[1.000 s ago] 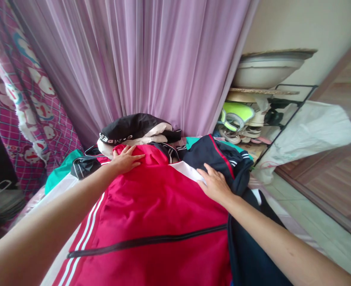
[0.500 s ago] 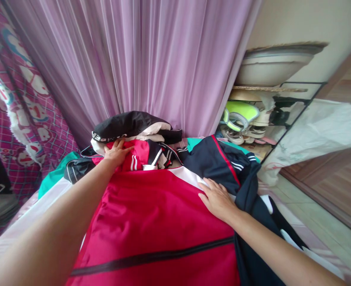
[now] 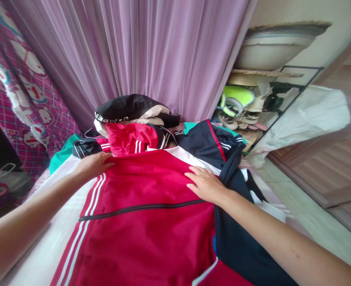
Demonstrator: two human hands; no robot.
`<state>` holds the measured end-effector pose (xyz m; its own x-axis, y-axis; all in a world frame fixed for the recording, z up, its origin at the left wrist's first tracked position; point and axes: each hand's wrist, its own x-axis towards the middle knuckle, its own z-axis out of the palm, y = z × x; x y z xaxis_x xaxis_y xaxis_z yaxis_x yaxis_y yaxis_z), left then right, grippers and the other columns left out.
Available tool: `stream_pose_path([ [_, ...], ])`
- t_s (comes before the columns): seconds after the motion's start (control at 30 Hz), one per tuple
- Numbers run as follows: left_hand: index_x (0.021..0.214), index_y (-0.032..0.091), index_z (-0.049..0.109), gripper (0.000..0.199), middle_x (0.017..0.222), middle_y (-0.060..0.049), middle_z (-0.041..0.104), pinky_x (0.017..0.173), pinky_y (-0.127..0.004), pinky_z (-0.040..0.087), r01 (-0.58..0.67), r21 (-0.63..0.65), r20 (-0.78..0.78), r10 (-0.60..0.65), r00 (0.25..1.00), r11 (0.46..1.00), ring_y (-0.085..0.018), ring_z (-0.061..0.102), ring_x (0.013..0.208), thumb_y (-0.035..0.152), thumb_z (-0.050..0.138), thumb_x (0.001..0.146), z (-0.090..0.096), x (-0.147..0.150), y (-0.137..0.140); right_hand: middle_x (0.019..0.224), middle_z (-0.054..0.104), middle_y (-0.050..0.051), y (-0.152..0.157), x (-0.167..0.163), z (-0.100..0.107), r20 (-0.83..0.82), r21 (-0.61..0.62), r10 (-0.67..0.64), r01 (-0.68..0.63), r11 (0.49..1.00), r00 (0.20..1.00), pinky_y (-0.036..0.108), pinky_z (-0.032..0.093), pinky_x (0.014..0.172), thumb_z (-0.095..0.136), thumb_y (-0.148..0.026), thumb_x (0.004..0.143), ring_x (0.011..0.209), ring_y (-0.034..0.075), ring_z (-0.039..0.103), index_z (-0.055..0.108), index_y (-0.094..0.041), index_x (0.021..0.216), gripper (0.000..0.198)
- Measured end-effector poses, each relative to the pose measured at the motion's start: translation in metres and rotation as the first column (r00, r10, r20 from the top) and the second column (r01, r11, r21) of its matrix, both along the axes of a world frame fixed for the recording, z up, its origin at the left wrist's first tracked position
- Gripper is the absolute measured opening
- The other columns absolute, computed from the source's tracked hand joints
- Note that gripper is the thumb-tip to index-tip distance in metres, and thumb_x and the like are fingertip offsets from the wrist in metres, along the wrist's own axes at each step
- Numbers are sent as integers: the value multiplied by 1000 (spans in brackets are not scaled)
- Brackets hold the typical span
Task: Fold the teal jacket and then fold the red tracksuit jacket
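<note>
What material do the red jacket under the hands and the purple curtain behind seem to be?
The red jacket looks like smooth synthetic knit, probably polyester: slight sheen, soft folds. The purple curtain seems a thin, sheer woven fabric, as light passes through its fine pleats.

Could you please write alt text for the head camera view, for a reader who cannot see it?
Two bare hands press flat on a red jacket spread over a bed: left hand at its striped edge, right hand beside a navy garment. Behind lie a clothes pile, a lilac curtain and a shoe rack.
</note>
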<state>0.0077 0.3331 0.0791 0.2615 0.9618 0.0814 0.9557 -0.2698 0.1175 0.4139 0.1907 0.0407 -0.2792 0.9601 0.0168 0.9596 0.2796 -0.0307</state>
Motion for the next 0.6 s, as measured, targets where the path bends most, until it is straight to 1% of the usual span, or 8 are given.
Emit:
stream_pose_path([
  [0.1,120,11,64,40,119,-18,65,94,-50,47,-71,49,-140,77,987,996,-33,63,107,36,50,93,16,6,2,146,51,16,-18,3,5,42,-50,-45,47,998,998,48,35,110,55,-32,92,136,30,44,61,-21,134,44],
  [0.17,137,10,52,52,135,-23,55,100,-57,42,-81,120,-124,96,988,989,-38,55,121,36,50,93,22,14,-8,148,49,15,-31,12,10,42,-6,-84,84,996,996,47,34,111,54,-32,92,137,28,43,59,-22,136,45],
  [0.27,149,11,38,67,152,-26,38,107,-60,36,-41,202,-41,50,998,979,-42,43,136,45,49,92,10,20,-49,147,51,12,-56,32,20,0,62,-226,225,972,974,42,39,107,51,-33,93,132,27,48,56,-23,138,46],
  [0.33,141,15,50,61,150,-21,45,109,-53,38,6,211,60,-20,998,978,-38,48,133,50,46,91,-9,15,-91,143,54,13,-74,48,26,-4,68,-383,383,921,924,40,44,102,50,-36,93,127,27,54,55,-21,138,48],
  [0.4,122,21,67,52,133,-13,64,105,-43,45,123,145,155,-146,977,982,-31,61,120,55,41,92,-28,3,-139,136,59,16,-89,62,28,20,31,-538,538,843,843,40,47,97,49,-43,93,121,30,58,55,-17,137,51],
  [0.47,106,25,74,52,110,-7,75,92,-35,53,191,5,224,-188,956,982,-26,70,99,60,39,91,-43,-14,-184,129,64,18,-98,71,26,34,-59,-634,635,771,773,41,49,92,49,-53,92,116,32,62,58,-16,133,56],
  [0.53,99,27,76,53,99,-4,78,85,-29,56,278,-140,267,-234,935,950,-23,72,90,64,39,91,-49,-31,-221,127,66,17,-101,73,23,12,-165,-661,653,739,750,42,50,89,48,-60,90,114,34,63,60,-18,129,59],
  [0.6,105,28,76,51,107,-4,77,90,-28,55,384,-223,296,-313,902,896,-22,72,99,65,43,90,-48,-45,-247,128,66,16,-100,70,21,-41,-232,-661,637,735,749,41,50,88,48,-64,88,114,34,63,61,-20,127,60],
])
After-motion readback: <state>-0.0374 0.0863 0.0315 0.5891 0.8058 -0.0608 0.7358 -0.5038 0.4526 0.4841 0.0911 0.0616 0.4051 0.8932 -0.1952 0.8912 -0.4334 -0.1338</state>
